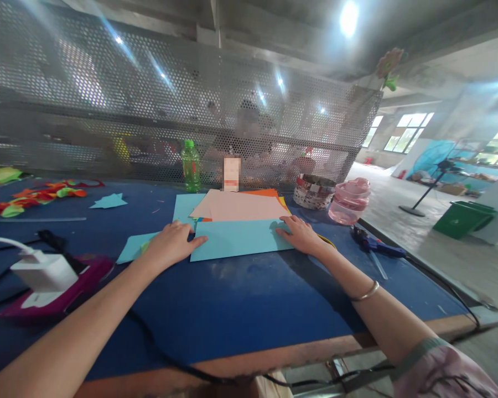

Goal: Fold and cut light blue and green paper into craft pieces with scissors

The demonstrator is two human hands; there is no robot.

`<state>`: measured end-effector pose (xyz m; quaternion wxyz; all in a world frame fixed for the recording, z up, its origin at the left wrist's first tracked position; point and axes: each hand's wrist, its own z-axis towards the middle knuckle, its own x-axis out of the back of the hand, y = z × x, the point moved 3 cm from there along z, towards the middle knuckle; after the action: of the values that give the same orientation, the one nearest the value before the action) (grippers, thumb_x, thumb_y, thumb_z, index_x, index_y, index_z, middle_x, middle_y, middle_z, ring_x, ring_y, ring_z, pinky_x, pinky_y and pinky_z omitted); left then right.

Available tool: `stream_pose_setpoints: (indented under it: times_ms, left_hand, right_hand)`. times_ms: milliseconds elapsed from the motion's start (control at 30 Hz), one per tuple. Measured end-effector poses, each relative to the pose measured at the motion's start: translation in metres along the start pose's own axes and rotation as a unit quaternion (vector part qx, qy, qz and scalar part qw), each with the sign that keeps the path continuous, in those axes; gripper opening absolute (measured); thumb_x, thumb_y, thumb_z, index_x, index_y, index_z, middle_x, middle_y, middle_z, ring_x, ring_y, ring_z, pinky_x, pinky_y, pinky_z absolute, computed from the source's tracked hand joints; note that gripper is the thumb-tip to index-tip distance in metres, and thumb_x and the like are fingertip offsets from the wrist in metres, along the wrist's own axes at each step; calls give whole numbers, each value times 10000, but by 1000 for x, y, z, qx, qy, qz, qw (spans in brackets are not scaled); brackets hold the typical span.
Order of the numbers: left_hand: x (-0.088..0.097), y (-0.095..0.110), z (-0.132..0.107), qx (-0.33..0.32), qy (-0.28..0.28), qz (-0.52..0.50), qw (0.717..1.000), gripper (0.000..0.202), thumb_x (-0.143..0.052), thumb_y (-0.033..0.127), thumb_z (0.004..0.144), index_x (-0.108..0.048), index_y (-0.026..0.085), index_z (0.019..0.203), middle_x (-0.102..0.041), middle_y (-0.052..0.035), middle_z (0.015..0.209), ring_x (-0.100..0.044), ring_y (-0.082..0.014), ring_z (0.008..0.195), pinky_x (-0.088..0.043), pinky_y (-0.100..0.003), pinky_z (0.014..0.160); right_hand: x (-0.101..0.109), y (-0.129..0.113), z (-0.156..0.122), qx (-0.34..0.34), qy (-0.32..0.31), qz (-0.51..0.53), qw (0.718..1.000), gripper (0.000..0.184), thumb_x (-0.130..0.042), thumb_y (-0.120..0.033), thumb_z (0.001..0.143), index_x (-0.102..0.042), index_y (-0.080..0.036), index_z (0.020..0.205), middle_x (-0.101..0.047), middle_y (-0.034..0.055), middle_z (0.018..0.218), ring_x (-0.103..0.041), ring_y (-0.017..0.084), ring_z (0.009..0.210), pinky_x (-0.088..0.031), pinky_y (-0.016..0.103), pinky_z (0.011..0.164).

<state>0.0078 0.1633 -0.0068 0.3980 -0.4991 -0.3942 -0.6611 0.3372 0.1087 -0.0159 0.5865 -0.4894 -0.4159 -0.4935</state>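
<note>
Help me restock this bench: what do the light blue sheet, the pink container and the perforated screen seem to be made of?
The light blue sheet looks like matte card or heavy paper: thin, flat and crisp-edged. The pink container seems to be translucent glossy plastic, with light passing through it, though glass is possible. The perforated screen looks like grey punched sheet metal with even round holes; its finish is hard to tell.

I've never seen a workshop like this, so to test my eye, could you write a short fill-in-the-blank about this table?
The left hand and right hand both touch one light blue paper sheet on a dark ____ tabletop.
A thin metal bangle circles the ____ wrist.
Behind the papers stands a ____ plastic bottle.

Missing words: blue; right; green.
</note>
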Motion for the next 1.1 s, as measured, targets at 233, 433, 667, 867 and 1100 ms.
stream_pose_setpoints:
  times_ms: [233,433,667,867,1100]
  left_hand:
    - [-4,-1,12,29,-19,-121,992,348,-592,533,695,-643,197,771,-714,-132,916,-655,-302,885,-485,-380,757]
    - [1,12,7,51,-26,-312,948,346,-661,403,602,-656,183,869,-748,-78,864,-690,-276,848,-525,-357,725]
    - [13,12,5,60,0,-361,931,305,-668,333,557,-672,170,815,-757,-95,906,-688,-314,888,-536,-403,773]
    - [23,2,3,142,24,-480,865,395,-771,322,517,-681,155,863,-759,-83,870,-688,-296,853,-544,-407,784]
    - [19,-4,2,214,30,-611,762,311,-719,95,640,-655,109,944,-733,-21,702,-663,-162,632,-555,-291,664]
  right_hand:
    - [-7,3,1,15,-16,-1,1000,516,-428,-467,928,-418,-169,1349,-497,192,1317,-487,342,1203,-378,516,949]
    - [-7,2,0,16,-23,14,1000,565,-463,-471,911,-358,-192,1391,-476,182,1349,-453,333,1252,-364,500,977]
    - [-3,6,2,-16,36,77,996,709,-539,-477,859,-257,-179,1437,-416,209,1394,-417,361,1276,-365,529,980]
    - [4,9,5,-101,100,364,920,837,-630,-484,777,-235,-143,1432,-562,164,1260,-570,289,1121,-478,441,921]
    - [0,-3,0,-142,-35,688,711,309,-679,-366,785,-637,-149,1001,-722,96,880,-681,194,707,-576,314,681]
